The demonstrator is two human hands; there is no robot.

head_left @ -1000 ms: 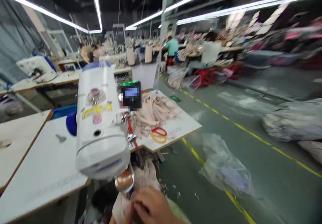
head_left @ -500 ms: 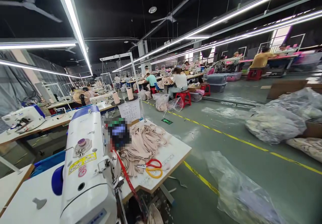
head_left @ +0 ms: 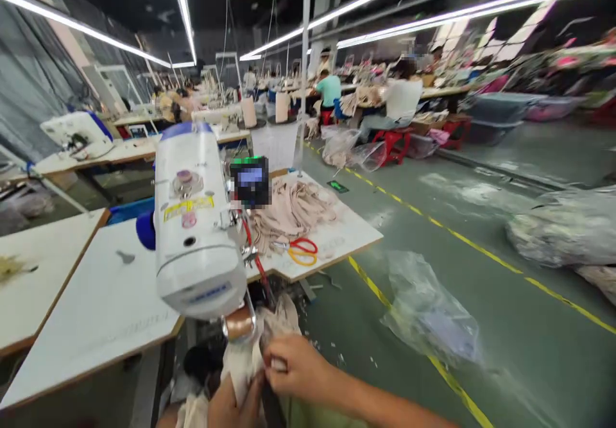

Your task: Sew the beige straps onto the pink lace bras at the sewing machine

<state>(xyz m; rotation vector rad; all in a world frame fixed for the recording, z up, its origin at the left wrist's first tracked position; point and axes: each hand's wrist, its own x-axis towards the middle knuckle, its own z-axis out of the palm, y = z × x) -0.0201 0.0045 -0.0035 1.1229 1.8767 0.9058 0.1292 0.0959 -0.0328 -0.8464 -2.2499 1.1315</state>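
Observation:
My right hand is closed in a pinch on a piece of beige fabric just below the head of a white sewing machine. My left hand shows only in part at the bottom edge, fingers curled against the same fabric. The fabric hangs under a copper-coloured part at the machine's near end. Motion blur softens the hands.
A pile of beige straps and red-and-yellow scissors lie on the white table. Clear plastic bags lie on the green floor with its yellow line. Other people sit at sewing tables in the background.
The view tipped back down from the hall to the machine's near end. Both hands are in sight again on the fabric, after being out of view half a second ago.

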